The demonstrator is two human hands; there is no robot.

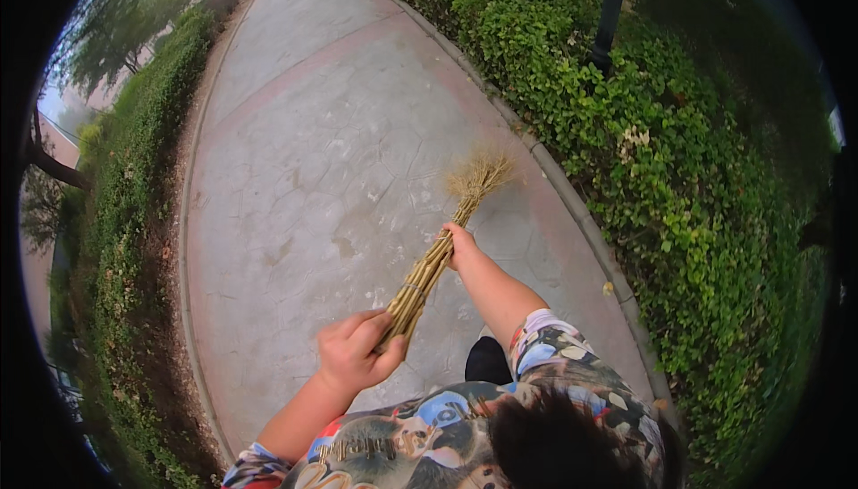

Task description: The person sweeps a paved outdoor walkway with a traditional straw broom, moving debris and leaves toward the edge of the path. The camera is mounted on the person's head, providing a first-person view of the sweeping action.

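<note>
Well, with the left hand (350, 350) wrapped round the near end of the stick broom (418, 282) and the right hand (459, 246) gripping nearer its bushy tip (483, 174) above the path (295, 158), squeeze both snugly.

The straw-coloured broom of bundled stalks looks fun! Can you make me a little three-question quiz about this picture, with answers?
1. Which hand grips the straw-coloured broom of bundled stalks nearer its wispy, bristly end?
2. True or false: the grey, patterned paved path has a green, leafy hedge along only one side.
3. What rises from the right-hand hedge?
a) a bench
b) a dark, slim pole
c) a fountain

Key: 1. The right hand; 2. False, both sides; 3. b.
</note>
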